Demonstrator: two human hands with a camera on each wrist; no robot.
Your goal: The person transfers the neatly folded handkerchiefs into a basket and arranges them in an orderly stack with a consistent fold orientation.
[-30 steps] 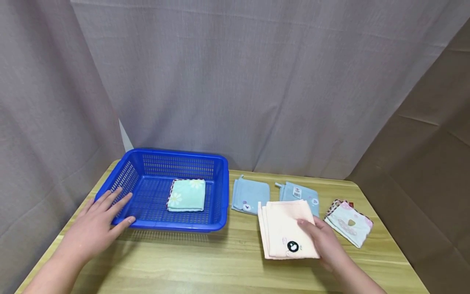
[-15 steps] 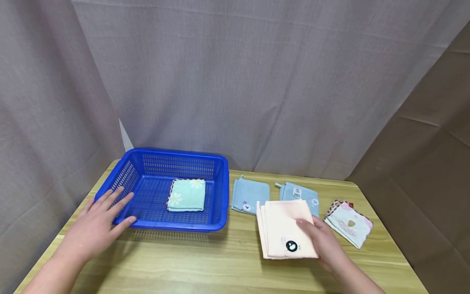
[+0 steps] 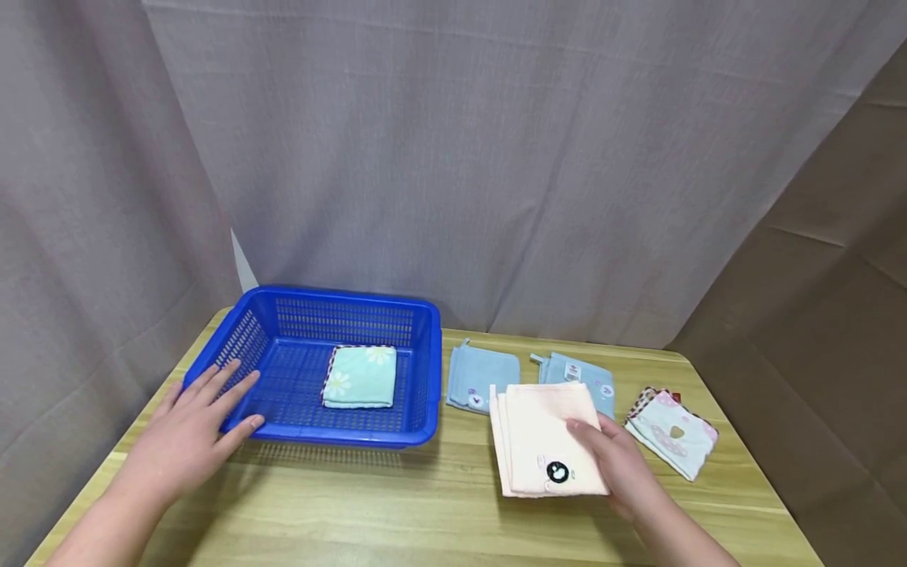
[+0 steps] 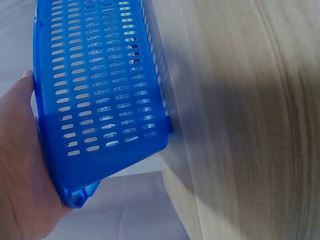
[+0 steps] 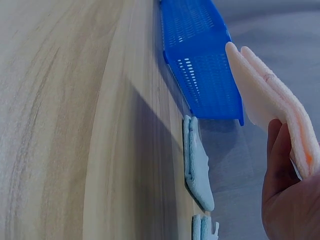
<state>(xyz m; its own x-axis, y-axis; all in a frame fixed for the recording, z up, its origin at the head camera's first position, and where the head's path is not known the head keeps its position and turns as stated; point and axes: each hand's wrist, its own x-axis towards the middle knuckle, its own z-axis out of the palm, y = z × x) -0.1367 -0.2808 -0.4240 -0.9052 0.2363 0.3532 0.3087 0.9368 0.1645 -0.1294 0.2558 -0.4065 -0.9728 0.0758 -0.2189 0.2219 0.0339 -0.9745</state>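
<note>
My right hand (image 3: 623,465) grips a folded pale peach towel (image 3: 546,433) by its right edge, thumb on top and fingers underneath. The right wrist view shows that towel (image 5: 275,95) held above the table, its folded layers seen edge-on. A round black-and-white patch marks its lower part. On the left, my left hand (image 3: 180,437) rests with spread, straight fingers on the near left corner of a blue plastic basket (image 3: 347,433). In the left wrist view the hand (image 4: 22,165) lies along the basket's rim. Inside the basket lies a folded mint towel (image 3: 361,378) with white daisies.
Two folded light blue towels, a left one (image 3: 485,370) and a right one (image 3: 595,378) with a label, lie behind the peach towel. Further right is a white-and-pink towel (image 3: 673,437) with a checked edge. A grey curtain (image 3: 425,157) hangs behind the wooden table (image 3: 354,512).
My right hand has shifted slightly left with the peach towel. The left hand has stayed on the basket's corner, and the basket has not moved.
</note>
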